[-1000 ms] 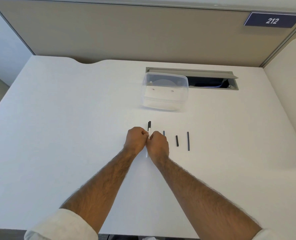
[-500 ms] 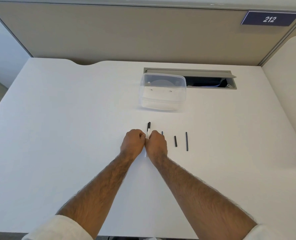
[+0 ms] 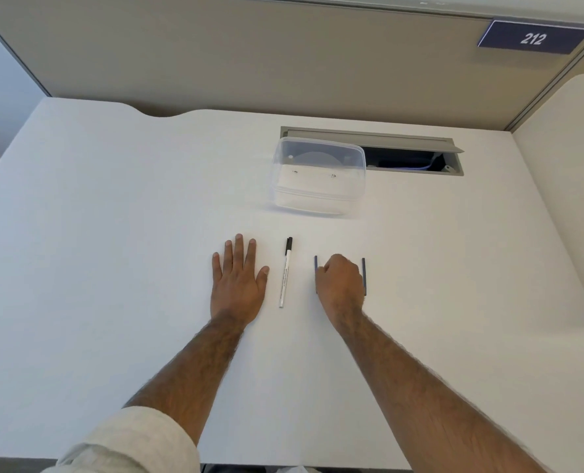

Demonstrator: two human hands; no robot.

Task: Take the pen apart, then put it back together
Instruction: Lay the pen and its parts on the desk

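Observation:
The white pen barrel [image 3: 285, 274] with its black tip pointing away lies on the desk between my hands, touched by neither. My left hand [image 3: 238, 279] rests flat on the desk to the left of it, fingers spread, holding nothing. My right hand [image 3: 340, 283] is to the right, fingers curled down onto the desk. A thin dark pen part [image 3: 316, 273] lies just left of that hand and a dark rod [image 3: 364, 276] just right of it. The short black part that lay between those two is hidden under my right hand.
A clear plastic container [image 3: 319, 180] stands behind the pen parts. Behind it, an open grey cable slot [image 3: 417, 158] is cut into the white desk [image 3: 113, 233]. Partition walls close the back and right sides.
Both hands let go of the pen barrel, which now lies on the desk. My left hand moved left and flattened. My right hand moved right, over the short black part.

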